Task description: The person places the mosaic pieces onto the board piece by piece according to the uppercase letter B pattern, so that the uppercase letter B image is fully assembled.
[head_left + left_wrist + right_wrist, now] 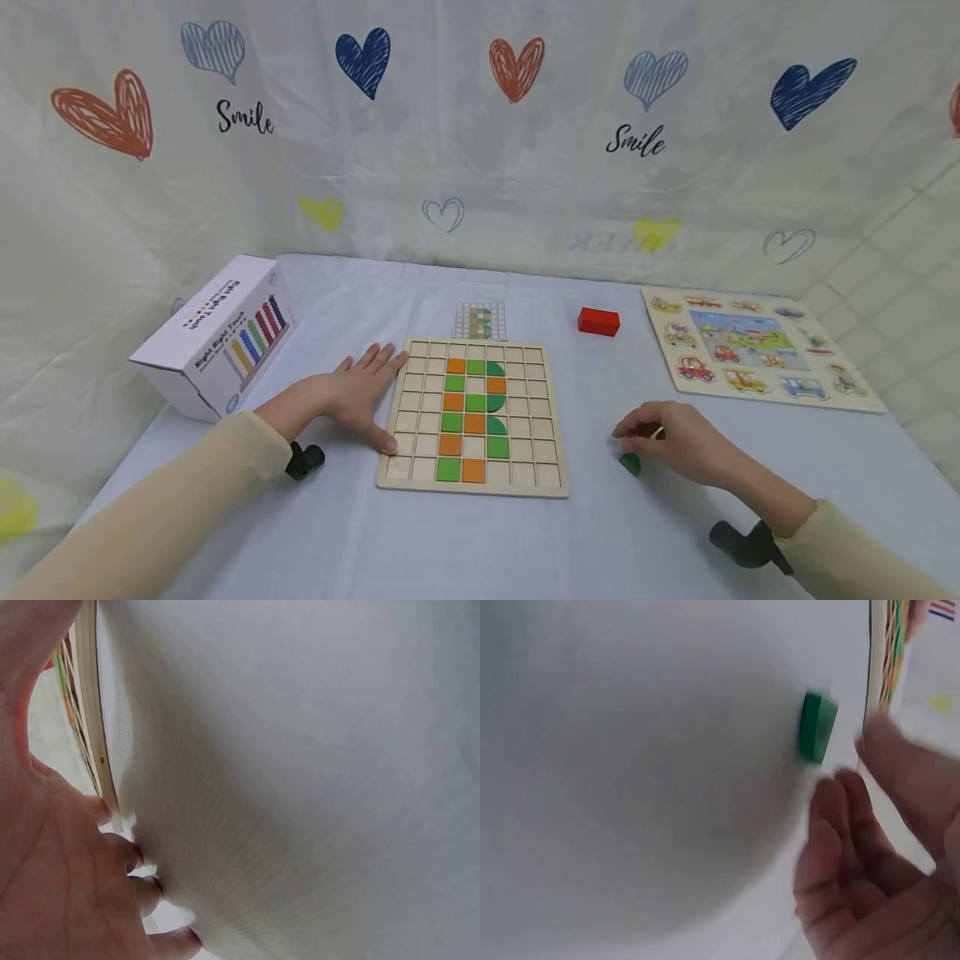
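A wooden grid board lies on the white cloth, with orange and green squares and dark green rounded pieces in its middle columns. My left hand rests spread along its left edge, thumb on the lower corner side and fingertips at the upper side; in the left wrist view the palm is beside the board's edge. To the right of the board, my right hand hovers over a dark green rounded block on the cloth. In the right wrist view, thumb and bent fingers stand apart, close to the block.
Behind the board lies a small pattern card. A red block sits farther right, and a vehicle puzzle board is at the back right. A white box stands at the left. A heart-print curtain hangs behind.
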`<action>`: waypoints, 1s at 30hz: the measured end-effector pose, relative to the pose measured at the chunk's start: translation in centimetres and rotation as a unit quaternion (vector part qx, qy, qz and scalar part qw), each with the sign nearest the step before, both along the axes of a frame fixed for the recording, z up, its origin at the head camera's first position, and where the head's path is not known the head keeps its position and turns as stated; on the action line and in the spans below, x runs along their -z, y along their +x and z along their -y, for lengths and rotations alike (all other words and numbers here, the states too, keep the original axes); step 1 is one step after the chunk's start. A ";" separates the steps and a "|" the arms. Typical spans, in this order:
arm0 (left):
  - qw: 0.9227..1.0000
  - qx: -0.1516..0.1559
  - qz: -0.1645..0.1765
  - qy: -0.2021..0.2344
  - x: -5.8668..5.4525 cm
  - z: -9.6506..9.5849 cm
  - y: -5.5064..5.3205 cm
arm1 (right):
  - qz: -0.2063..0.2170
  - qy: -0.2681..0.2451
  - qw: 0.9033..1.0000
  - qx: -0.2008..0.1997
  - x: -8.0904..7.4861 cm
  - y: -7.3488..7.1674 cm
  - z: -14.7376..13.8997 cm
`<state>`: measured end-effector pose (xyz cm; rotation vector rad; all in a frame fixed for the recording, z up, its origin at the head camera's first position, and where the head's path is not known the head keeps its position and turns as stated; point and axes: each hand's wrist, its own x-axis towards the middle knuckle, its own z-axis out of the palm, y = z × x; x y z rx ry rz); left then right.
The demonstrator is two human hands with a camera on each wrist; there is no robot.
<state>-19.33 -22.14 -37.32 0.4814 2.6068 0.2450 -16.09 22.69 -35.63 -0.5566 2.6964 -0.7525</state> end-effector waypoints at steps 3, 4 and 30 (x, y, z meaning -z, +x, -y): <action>1.000 0.001 0.000 -0.001 0.0 0.0 0.0 | 0.027 0.006 0.999 -0.038 0.2 0.0 -1.0; 1.000 0.001 0.000 -0.001 0.0 0.0 0.0 | 0.036 0.007 0.998 -0.042 0.3 0.1 -1.2; 1.000 0.008 -0.002 -0.002 0.0 0.0 -0.1 | 0.069 -0.071 0.994 -0.055 0.2 0.4 1.5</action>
